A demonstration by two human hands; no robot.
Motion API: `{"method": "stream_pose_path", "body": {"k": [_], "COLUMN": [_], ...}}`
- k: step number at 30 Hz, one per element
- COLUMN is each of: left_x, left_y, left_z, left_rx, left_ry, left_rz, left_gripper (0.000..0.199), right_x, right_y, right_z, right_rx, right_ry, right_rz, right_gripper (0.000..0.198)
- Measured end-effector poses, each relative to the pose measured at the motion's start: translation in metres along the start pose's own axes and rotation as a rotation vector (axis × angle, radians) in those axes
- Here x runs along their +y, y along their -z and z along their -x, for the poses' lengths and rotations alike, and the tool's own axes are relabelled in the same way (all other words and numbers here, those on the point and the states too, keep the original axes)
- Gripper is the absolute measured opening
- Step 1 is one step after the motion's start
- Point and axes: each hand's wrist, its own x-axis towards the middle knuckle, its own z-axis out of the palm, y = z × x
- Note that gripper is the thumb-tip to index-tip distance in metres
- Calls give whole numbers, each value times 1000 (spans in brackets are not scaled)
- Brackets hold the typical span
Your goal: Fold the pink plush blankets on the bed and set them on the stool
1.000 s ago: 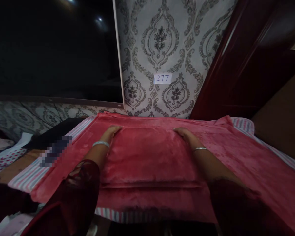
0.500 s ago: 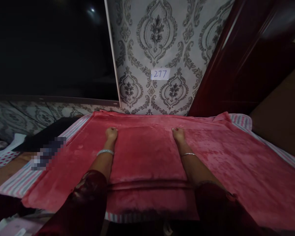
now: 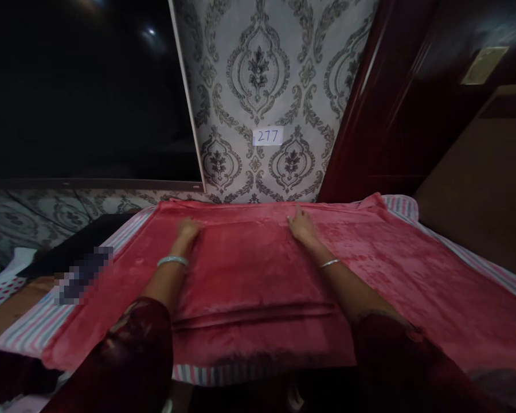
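Right hand [image 3: 301, 226]: curled half a second ago, now apparently loosely spread near the far edge of the red plush blanket [image 3: 395, 275]. Left hand [image 3: 188, 228] blurred at the folded panel's [image 3: 245, 258] far left corner; grip cannot be told. Both arms outstretched, panel flat between; I judge little progress.

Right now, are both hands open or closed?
Left hand: at the far left corner of the folded red cloth; can't tell.
Right hand: at its far right corner; can't tell.
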Motion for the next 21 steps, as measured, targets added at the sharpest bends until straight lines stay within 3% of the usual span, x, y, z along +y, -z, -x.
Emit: {"method": "stream_pose_path", "body": {"k": [4, 6, 9, 14, 21], "left_x": [28, 28, 12, -10, -12], "left_y": [-49, -78, -104, -110, -115], "left_z": [38, 63, 90, 94, 91], "left_rx": [-84, -186, -240, -236, -238], "left_ry": [-262, -468, -584, -608, -610], "left_rz": [-161, -511, -833, -931, -902], "left_gripper": [59, 63, 63, 64, 62], "right_x": [-36, -46, -44, -31, -31], "right_y": [-7, -20, -41, -56, -61], "right_z": [35, 50, 64, 70, 67], "right_rx": [-123, -179, -152, -122, -142], "right_ry": [357, 416, 433, 437, 426], "right_rz": [184, 239, 272, 267, 275], "right_gripper": [53, 52, 53, 54, 54]}}
